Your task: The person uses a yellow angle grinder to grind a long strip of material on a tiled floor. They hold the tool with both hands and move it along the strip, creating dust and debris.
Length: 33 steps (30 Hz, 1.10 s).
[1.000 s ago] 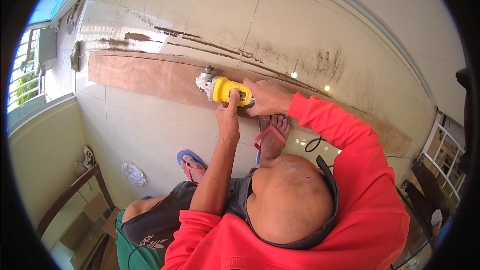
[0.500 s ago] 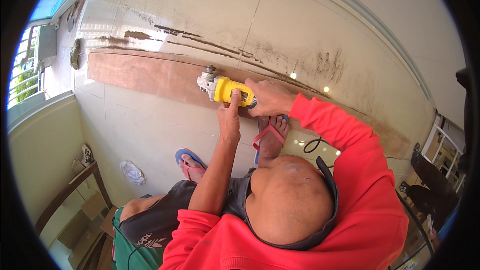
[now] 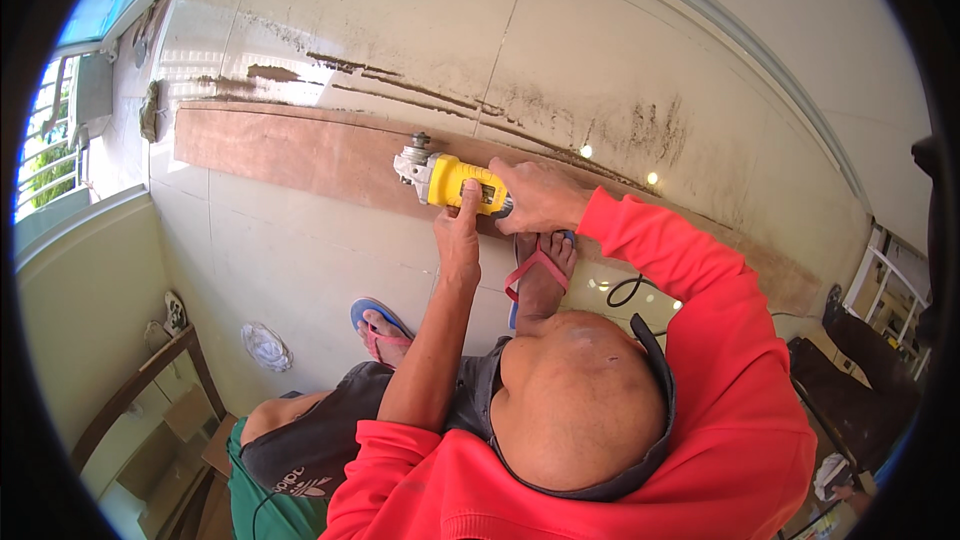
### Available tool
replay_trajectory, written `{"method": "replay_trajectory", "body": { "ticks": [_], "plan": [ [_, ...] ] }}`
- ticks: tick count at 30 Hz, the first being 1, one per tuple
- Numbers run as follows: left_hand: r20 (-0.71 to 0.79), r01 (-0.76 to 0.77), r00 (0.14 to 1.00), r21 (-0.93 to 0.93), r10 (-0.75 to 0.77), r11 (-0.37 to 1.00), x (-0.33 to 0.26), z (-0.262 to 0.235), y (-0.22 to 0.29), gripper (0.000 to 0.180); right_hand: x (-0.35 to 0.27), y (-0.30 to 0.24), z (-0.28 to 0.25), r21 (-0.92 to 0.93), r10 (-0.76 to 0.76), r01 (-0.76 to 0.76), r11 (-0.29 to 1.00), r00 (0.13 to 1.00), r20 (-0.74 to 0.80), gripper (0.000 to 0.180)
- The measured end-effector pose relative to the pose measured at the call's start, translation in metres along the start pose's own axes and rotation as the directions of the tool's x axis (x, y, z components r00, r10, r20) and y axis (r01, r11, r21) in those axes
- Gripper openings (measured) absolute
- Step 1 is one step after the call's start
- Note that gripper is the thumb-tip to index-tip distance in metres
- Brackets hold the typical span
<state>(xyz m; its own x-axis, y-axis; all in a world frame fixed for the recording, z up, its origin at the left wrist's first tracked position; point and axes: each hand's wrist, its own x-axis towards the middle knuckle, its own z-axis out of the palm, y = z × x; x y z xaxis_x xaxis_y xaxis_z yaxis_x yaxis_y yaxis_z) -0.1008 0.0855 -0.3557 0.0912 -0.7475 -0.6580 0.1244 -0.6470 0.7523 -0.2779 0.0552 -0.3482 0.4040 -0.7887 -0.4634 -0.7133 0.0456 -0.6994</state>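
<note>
A yellow angle grinder (image 3: 447, 178) with a grey metal head lies over a long reddish-brown wooden board (image 3: 290, 145). Its spindle end points toward the far side of the board. My left hand (image 3: 460, 230) holds the near side of the body, thumb laid on top. Wrapped around the rear of the grinder is my right hand (image 3: 540, 197), its fingers partly hidden. Beneath the right hand, my sandalled right foot (image 3: 541, 262) rests against the board's near edge.
Dark dust streaks (image 3: 420, 95) lie on the tiled floor beyond the board. A black cord (image 3: 627, 292) curls beside my right knee. A crumpled white cloth (image 3: 267, 347) is at left, near a wooden chair (image 3: 130, 390). Another person's dark-clothed legs (image 3: 870, 360) show at the right edge.
My hands and the grinder have stayed nearly still. At the right edge, the other person's legs have shifted, and a whitish cloth shows near them.
</note>
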Motion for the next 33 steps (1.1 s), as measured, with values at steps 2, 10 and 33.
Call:
{"method": "replay_trajectory", "body": {
  "ticks": [2, 10, 33],
  "plan": [
    [0.002, 0.002, 1.000, 0.001, -0.002, 1.000, -0.0001, -0.0001, -0.0001, 0.060, 0.0000, 0.0003, 0.0000, 0.003, 0.000, 0.000, 1.000, 1.000, 0.001, 0.063],
    [-0.009, 0.026, 1.000, 0.042, -0.025, 0.999, 0.0003, -0.0012, -0.0005, 0.061, 0.0012, 0.0025, 0.0034, 0.009, -0.011, 0.011, 1.000, 1.000, -0.016, 0.063],
    [-0.002, 0.015, 1.000, 0.021, -0.015, 1.000, 0.0005, -0.0002, -0.0019, 0.062, 0.0012, 0.0046, 0.0045, 0.015, -0.006, 0.006, 1.000, 1.000, -0.015, 0.064]
  ]
}}
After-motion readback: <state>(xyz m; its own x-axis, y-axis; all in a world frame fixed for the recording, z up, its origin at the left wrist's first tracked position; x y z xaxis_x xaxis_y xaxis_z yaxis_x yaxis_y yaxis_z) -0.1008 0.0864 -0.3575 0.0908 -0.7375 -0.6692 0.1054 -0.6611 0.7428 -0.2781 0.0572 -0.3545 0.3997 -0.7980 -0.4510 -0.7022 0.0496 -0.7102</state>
